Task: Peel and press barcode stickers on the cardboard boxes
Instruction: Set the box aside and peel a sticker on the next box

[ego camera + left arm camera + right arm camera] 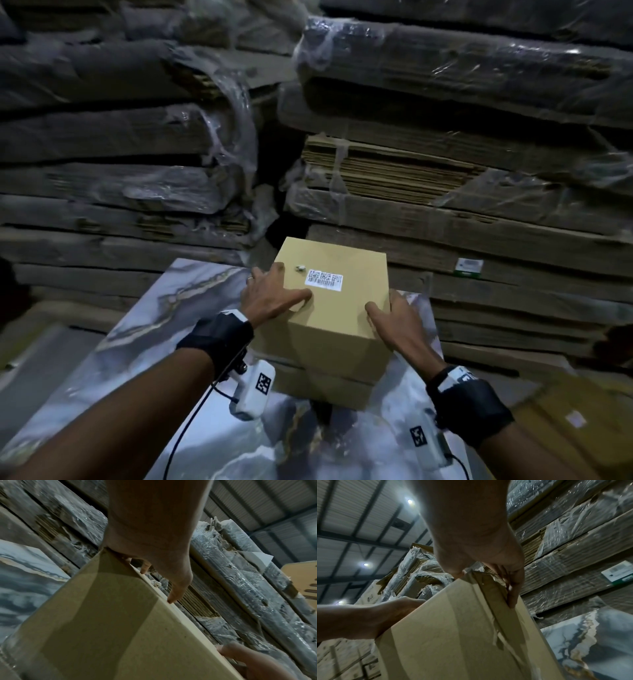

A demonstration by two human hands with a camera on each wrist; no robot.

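Cardboard box (pixel 337 308) — stickered — left hand (pixel 270 291) flat on top, right hand (pixel 387 318) gripping its edge.

A box (pixel 337 308) sits on the table (pixel 144 342), sticker (pixel 324 280) on top, cardboard stacks (pixel 445 171) behind.

Your barcode sticker (pixel 323 280) is too small to read. Your right hand (pixel 390 317) hides its fingers behind the cardboard box (pixel 337 325). The lower box (pixel 337 390) is mostly covered, and the box (pixel 582 421) at right is blurred and cut off.
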